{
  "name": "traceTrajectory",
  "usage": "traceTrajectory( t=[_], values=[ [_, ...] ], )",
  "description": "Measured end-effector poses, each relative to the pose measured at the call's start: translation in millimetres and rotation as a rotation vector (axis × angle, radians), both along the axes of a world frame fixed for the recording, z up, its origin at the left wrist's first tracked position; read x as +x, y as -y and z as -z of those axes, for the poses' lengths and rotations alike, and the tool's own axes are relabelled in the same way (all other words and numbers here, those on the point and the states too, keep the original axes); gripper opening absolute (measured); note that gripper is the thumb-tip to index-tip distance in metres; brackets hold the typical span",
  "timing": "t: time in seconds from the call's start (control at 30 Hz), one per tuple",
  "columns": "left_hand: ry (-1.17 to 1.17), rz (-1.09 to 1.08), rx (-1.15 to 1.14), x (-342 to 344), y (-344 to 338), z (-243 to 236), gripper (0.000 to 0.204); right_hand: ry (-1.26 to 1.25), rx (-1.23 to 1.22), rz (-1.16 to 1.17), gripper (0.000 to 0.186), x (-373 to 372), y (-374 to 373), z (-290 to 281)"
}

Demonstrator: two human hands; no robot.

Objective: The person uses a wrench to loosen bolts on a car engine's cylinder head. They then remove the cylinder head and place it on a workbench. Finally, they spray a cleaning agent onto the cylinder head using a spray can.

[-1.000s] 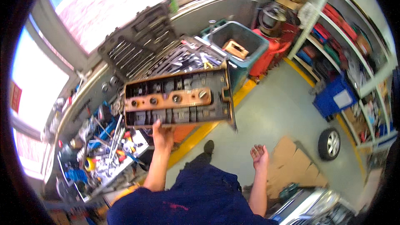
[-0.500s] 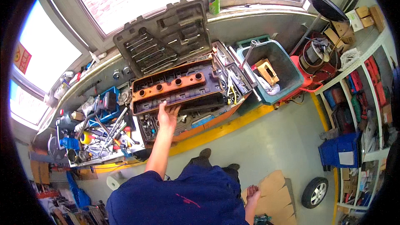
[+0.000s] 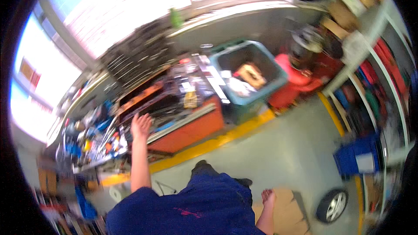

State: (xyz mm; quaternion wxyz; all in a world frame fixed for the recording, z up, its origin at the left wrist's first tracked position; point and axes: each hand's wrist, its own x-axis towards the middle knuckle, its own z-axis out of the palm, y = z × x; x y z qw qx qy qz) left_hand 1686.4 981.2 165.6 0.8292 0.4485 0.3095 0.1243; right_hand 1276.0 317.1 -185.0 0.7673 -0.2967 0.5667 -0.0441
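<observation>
The blurred valve cover point(image 3: 143, 91), dark with an orange-brown strip, rests on the cluttered top of an orange tool cabinet point(image 3: 185, 128). My left hand point(image 3: 141, 126) is open at the cover's near edge, fingers apart; whether they touch it I cannot tell. Behind the cover stands a dark open socket-set case point(image 3: 130, 56) with rows of wrenches. Silvery tools point(image 3: 189, 82) lie to the cover's right. My right hand point(image 3: 268, 197) hangs low at the right, fingers loosely curled with nothing in them.
A teal bin point(image 3: 278, 78) holds cardboard, beside red equipment point(image 3: 289, 87). A tool-strewn tray point(image 3: 93, 141) sits left of the cabinet. Shelving point(image 3: 387, 74), a blue crate point(image 3: 355, 148) and a wheel point(image 3: 332, 206) line the right side. Cardboard point(image 3: 285, 215) lies on the floor.
The valve cover, held up by my left hand a second ago, has moved down onto the cabinet, and that hand's fingers now look released from it. The head view has also shifted and blurred.
</observation>
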Motion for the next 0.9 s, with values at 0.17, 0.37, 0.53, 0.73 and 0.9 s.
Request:
traceTrajectory(
  t=[0.17,0.37,0.53,0.73,0.9],
  values=[
    [-0.176,0.179,0.244,-31,142,97,0.064,0.023,-0.094,0.178,0.045,-2,107,-26],
    [-0.464,1.075,0.939,-73,308,218,0.021,0.134,-0.121,0.372,0.033,-15,207,-90],
    [-0.669,2.129,1.324,-56,510,241,0.031,0.142,-0.091,0.676,0.033,-124,241,-20],
    [0.813,3.012,1.294,-61,904,327,0.061,-0.262,0.015,1.263,0.036,-373,155,72],
    [0.585,2.230,1.762,-114,1246,335,0.039,-0.344,-0.001,1.486,0.054,-372,219,-103]
  ],
)
